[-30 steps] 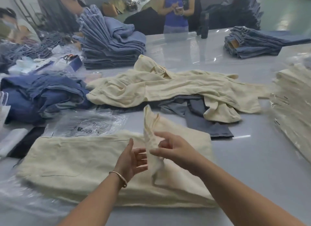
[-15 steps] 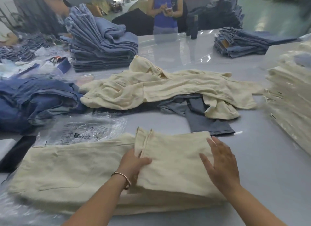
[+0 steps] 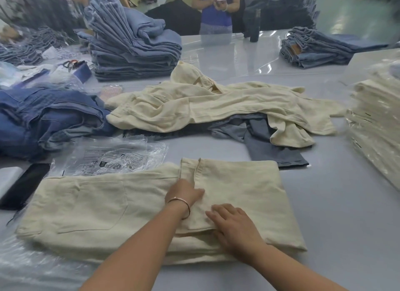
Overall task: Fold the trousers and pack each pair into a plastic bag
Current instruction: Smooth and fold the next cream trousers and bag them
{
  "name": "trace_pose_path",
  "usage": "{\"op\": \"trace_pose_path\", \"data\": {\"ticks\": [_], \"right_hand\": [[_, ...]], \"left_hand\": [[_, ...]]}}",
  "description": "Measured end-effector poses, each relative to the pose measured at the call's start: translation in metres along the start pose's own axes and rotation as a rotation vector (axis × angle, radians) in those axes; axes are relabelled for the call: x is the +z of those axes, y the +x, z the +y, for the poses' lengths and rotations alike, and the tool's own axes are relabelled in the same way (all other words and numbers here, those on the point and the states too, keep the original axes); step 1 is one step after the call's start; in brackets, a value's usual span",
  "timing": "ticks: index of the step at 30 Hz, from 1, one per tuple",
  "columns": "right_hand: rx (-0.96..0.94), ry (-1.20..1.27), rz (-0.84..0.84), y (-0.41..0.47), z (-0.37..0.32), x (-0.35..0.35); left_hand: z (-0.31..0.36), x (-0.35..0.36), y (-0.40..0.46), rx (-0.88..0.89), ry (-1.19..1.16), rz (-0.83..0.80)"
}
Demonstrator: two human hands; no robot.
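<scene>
A cream pair of trousers lies flat in front of me, its legs folded back over the right half so the hems end near the middle. My left hand rests on the fabric at the fold's edge, fingers tucked under the folded legs. My right hand presses flat on the folded layer near its front edge. A clear printed plastic bag lies just behind the trousers on the left. More plastic film lies under the trousers' front left corner.
Loose cream trousers sprawl over grey ones in the table's middle. Bagged cream trousers are stacked at right. Blue jeans piles stand behind and at left. A black phone lies left. A person stands across the table.
The trouser legs were held up, then laid down over the right half. My right hand has since slid from the right side to the front middle; my left hand stays at the fold.
</scene>
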State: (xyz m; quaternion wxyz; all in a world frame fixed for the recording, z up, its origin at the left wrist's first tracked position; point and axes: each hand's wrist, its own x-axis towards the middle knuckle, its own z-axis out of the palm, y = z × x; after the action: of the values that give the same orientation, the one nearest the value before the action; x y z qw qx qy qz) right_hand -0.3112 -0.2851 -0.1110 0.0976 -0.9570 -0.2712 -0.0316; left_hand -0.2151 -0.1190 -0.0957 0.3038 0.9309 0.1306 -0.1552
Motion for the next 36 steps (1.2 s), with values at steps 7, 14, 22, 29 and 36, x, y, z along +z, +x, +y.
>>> {"op": "trace_pose_path", "data": {"ticks": [7,14,22,29,36], "right_hand": [[0.095,-0.075,0.034,0.007,-0.012,-0.012],[0.172,-0.101,-0.078,0.012,-0.027,-0.004],[0.000,-0.029,0.022,0.007,-0.017,0.008],[-0.120,0.004,0.048,-0.013,-0.003,0.006],[-0.042,0.065,0.171,-0.026,0.033,-0.014]], "left_hand": [[-0.011,-0.040,0.002,0.198,-0.190,0.246],[-0.048,-0.021,0.006,0.101,0.047,0.105],[-0.021,-0.010,0.007,0.110,0.110,0.198],[-0.008,0.010,0.013,-0.014,0.212,0.176],[0.037,-0.019,0.009,-0.019,-0.420,-0.111]]}}
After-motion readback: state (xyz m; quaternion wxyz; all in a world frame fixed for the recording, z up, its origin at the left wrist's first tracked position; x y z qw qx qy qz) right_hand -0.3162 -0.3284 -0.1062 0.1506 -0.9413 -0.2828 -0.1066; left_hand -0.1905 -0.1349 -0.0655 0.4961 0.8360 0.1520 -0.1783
